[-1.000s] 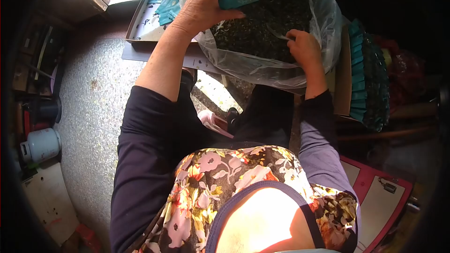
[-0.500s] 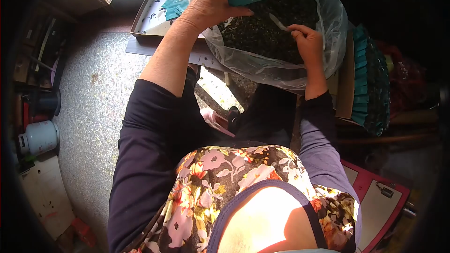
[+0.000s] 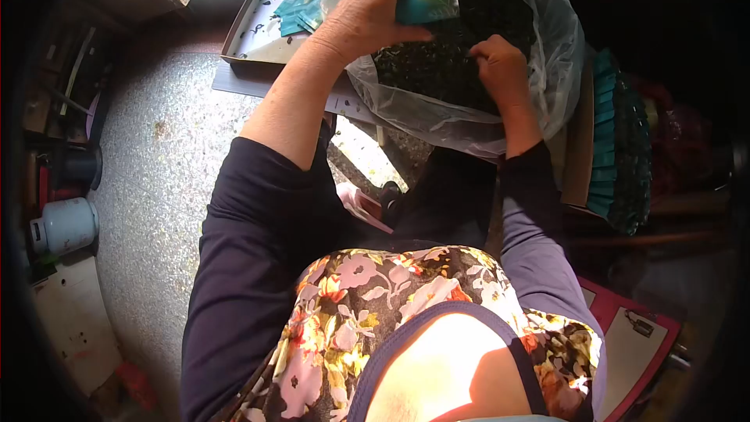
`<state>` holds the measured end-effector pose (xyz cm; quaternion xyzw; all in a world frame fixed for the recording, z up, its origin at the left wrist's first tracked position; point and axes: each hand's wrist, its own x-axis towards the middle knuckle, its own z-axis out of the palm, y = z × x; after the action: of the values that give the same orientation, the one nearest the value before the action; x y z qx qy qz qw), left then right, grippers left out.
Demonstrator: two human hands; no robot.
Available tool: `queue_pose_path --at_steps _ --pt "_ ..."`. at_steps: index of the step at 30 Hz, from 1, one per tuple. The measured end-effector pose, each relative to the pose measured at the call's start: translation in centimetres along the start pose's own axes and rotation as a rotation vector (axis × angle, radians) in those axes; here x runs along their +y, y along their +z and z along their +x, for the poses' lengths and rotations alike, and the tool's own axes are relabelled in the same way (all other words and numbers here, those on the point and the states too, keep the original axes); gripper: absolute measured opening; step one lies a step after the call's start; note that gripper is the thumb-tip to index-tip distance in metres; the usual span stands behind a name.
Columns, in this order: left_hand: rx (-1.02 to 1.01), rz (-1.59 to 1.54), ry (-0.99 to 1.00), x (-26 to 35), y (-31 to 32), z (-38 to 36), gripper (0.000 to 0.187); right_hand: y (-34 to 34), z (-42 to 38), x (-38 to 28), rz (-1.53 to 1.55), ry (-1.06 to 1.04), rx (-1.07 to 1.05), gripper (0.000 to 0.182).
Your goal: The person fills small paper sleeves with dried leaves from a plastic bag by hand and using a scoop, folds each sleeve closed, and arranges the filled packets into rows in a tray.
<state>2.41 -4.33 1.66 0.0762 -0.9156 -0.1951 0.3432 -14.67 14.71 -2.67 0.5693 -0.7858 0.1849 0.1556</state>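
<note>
My left hand is closed around a teal packet, its mouth tilted to the right above a large clear plastic bag. The bag is full of dark, dried, tea-like leaves. My right hand is over the leaves, fingers pinched at the right side of the heap. The pale, narrow spoon-like scoop seen in it earlier is hardly visible now, dark against the leaves.
At the upper left, a shallow tray holds several flat teal packets and stray leaf bits. A box of upright teal packets stands on the right. A pink-edged clipboard lies at lower right, a gas canister at left.
The packet in my left hand has moved slightly right and down. My right hand has dipped a little left, and the pale scoop tip between us no longer shows clearly.
</note>
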Motion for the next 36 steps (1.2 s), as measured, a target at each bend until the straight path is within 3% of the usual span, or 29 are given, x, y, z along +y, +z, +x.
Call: queue_pose_path --at_steps 4,8,18,25,28,34,36 --pt "-0.074 0.018 -0.059 -0.1 0.3 -0.1 0.072 1.6 0.5 -0.1 0.198 0.063 0.163 0.014" --pt "-0.143 -0.008 -0.123 -0.3 0.0 0.0 0.065 0.9 0.1 0.5 0.353 0.157 0.253 0.019" --pt "-0.34 0.04 -0.232 0.4 0.7 0.5 0.072 -3.8 0.8 0.3 0.457 0.119 0.357 0.023" --pt "-0.409 0.045 -0.284 0.9 0.4 0.7 0.073 -4.6 1.3 -0.9 0.477 0.058 0.318 0.022" --pt "-0.396 0.025 -0.272 1.1 0.4 0.7 0.072 -4.7 1.9 -1.1 0.473 0.035 0.199 0.023" --pt "-0.377 -0.025 -0.247 0.9 1.0 1.0 0.07 -5.7 5.3 -1.8 0.377 -0.252 0.002 0.022" --pt "-0.36 -0.061 -0.246 0.7 1.3 1.1 0.07 -6.5 6.1 -2.2 0.421 -0.191 0.011 0.021"
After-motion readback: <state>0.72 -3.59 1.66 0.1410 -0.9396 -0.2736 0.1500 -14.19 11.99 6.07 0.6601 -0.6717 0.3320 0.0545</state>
